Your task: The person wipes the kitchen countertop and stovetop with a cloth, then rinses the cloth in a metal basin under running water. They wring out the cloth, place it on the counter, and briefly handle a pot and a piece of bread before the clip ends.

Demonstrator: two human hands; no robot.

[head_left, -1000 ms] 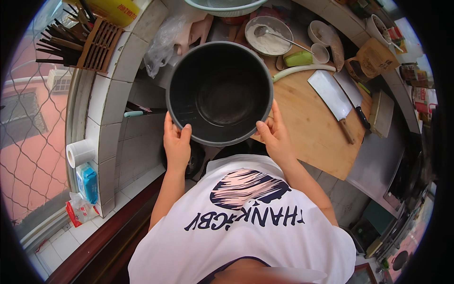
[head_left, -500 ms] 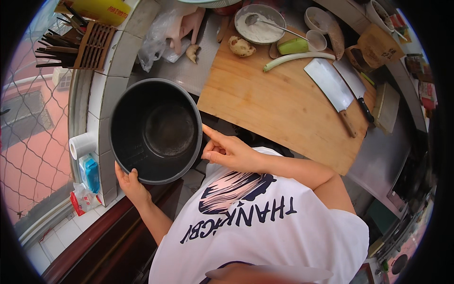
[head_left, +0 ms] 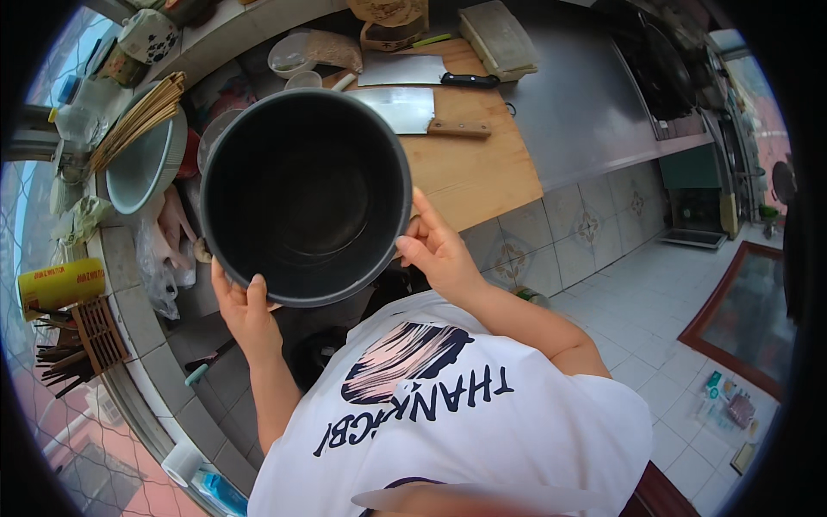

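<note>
A deep black inner cooker pot (head_left: 306, 185) with a grey rim is held up in front of me, its inside facing upward and bare. My left hand (head_left: 248, 310) grips the lower left of the rim, with the thumb over the edge. On the pot's right side, my right hand (head_left: 439, 258) clasps the rim, its fingers partly hidden against the outer wall. The pot covers the left part of a wooden cutting board (head_left: 487, 177) behind it. Near its upper right, a wood-handled cleaver (head_left: 409, 110) lies partly hidden.
A black-handled cleaver (head_left: 401, 71) lies beyond the first. A lidded plastic box (head_left: 495, 39) stands at the board's far corner. On the left are a pale basin (head_left: 142, 168) with chopsticks across it and a plastic bag (head_left: 155, 271). A stove (head_left: 655, 77) is at the right.
My view has turned right, bringing the stove and tiled floor into sight. The pot, in both hands, has moved from beside the board to in front of it, covering its left part.
</note>
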